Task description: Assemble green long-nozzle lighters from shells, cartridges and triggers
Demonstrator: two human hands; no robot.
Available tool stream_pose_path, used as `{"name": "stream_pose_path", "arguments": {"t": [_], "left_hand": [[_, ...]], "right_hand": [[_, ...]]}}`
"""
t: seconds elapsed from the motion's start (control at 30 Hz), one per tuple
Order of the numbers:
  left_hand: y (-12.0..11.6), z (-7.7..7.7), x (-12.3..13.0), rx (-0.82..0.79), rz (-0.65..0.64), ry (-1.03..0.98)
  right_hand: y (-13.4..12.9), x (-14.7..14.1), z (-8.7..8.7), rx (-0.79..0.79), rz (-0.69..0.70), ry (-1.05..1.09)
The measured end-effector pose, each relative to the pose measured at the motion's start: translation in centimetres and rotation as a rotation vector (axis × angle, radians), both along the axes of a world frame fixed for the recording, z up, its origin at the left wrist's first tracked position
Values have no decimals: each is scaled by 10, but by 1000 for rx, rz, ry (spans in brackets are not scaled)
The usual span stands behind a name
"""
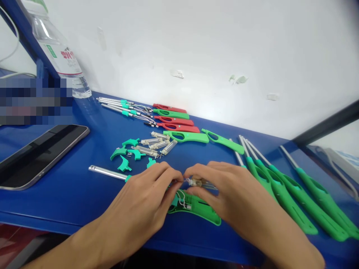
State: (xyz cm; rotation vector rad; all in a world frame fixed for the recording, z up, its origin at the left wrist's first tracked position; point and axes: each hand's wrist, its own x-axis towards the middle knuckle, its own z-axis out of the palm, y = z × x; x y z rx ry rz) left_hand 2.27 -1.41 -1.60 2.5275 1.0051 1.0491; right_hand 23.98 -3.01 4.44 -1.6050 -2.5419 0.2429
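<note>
My right hand [221, 183] pinches a clear plastic lighter fuel tank [198, 182] between thumb and fingers. My left hand [157, 190] is closed in a pinch at the tank's valve end; whatever its fingertips grip is hidden or too small to name. Just below both hands lies an open green lighter handle shell [206, 213], its inside facing up. White wires [181, 198] and a teal trigger [175, 201] sit in that shell, partly covered by my left hand. A silver metal lighter tube [108, 173] sticks out to the left from behind my left hand.
Teal triggers [123, 163] and several clear fuel tanks [159, 144] lie behind my hands. Farther back are metal tubes with wires [120, 106] and red and green handle halves [179, 128]. Assembled green lighters [297, 190] lie right; a phone [42, 155] and water bottle [60, 52] left.
</note>
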Motion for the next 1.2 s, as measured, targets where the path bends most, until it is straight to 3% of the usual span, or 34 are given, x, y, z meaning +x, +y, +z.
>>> {"name": "stream_pose_path", "arguments": {"t": [1.2], "left_hand": [[-1, 1, 0, -9, -6, 4]], "right_hand": [[0, 6, -11, 155, 31, 74]]}}
